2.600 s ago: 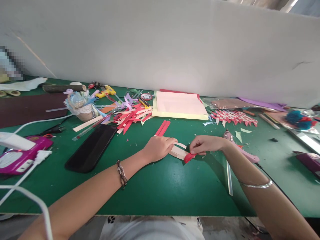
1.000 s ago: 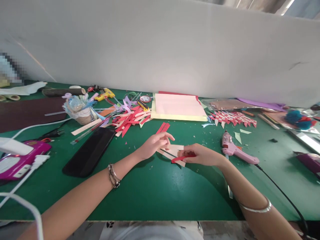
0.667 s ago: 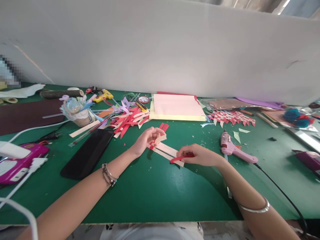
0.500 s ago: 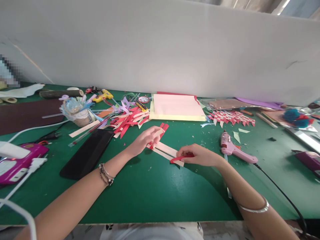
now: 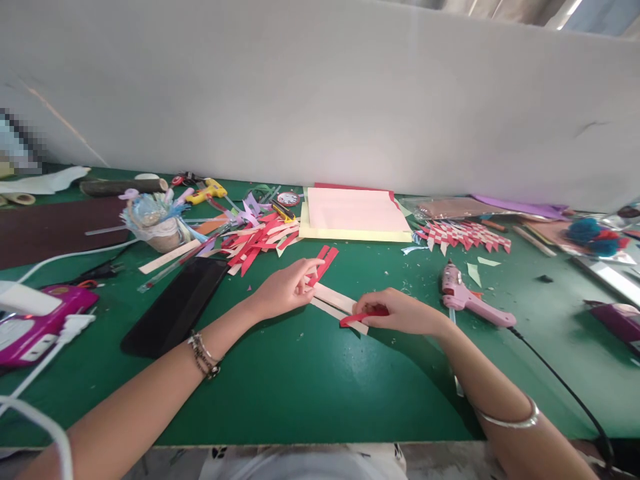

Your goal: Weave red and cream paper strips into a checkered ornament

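Two pale pink paper strips (image 5: 334, 298) lie side by side at a slant between my hands. At their upper left end, a pair of red paper strips (image 5: 327, 262) sticks out away from me. My left hand (image 5: 286, 291) is at this crossing, thumb and fingertips closed on the strips' end, the index finger reaching out over the red ones. At the lower right end, my right hand (image 5: 393, 311) pinches another red paper strip (image 5: 354, 319), which lies folded or curved across the pink ends. My right fingers partly hide that strip.
A pink glue gun (image 5: 473, 303) lies right of my right hand, its black cord running to the front edge. A black phone-like slab (image 5: 175, 307) lies by my left forearm. Behind are a heap of paper strips (image 5: 260, 240), paper sheets (image 5: 357, 212) and a woven red-and-white piece (image 5: 465, 235).
My left hand has shifted slightly left and toward me, its index finger stretching out further, so more of the red strips shows. My right hand stays in place on its red strip.
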`<state>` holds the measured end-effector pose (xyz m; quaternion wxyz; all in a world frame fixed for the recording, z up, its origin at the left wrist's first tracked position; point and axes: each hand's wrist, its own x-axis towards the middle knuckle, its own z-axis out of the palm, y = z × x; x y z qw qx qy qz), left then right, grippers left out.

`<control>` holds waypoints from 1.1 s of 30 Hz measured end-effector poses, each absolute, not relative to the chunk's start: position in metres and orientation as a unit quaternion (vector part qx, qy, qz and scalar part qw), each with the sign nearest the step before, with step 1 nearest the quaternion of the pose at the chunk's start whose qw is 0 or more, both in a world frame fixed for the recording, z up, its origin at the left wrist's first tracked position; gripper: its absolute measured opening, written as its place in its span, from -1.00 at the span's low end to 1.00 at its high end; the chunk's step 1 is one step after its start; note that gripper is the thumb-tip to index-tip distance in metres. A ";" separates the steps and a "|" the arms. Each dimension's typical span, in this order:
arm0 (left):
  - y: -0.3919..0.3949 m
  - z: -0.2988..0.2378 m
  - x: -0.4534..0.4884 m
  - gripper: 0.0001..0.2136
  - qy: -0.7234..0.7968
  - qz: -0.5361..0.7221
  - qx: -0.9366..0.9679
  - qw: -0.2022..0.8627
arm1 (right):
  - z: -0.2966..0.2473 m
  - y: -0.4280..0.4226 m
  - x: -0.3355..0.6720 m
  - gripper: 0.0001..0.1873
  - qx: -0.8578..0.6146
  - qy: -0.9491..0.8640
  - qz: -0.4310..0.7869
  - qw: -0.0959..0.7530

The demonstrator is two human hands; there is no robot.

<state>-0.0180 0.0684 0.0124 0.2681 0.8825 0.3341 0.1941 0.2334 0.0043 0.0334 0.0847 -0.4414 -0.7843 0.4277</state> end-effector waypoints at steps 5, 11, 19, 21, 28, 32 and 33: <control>0.066 0.011 -0.014 -0.65 0.297 0.133 0.933 0.153 | 0.035 0.002 0.233 -0.82 -0.429 -0.793 0.423 0.086; 0.066 0.010 -0.006 -0.80 0.276 0.102 0.951 0.091 | 0.033 0.002 0.235 -0.82 -0.434 -0.793 0.421 0.081; 0.067 0.008 -0.002 -0.74 0.258 0.102 0.960 0.040 | 0.034 0.000 0.234 -0.82 -0.435 -0.791 0.418 0.098; 0.068 0.007 -0.001 -0.72 0.254 0.100 0.962 0.030 | 0.034 0.000 0.234 -0.85 -0.436 -0.791 0.415 0.106; 0.067 0.006 0.000 -0.71 0.255 0.099 0.962 0.012 | 0.034 0.000 0.234 -0.90 -0.448 -0.802 0.379 0.114; 0.067 0.005 0.000 -0.69 0.249 0.110 0.962 -0.003 | 0.032 0.000 0.235 -0.93 -0.445 -0.807 0.365 0.131; 0.068 0.004 0.001 -0.69 0.247 0.111 0.963 -0.012 | 0.032 0.000 0.235 -0.93 -0.444 -0.808 0.364 0.134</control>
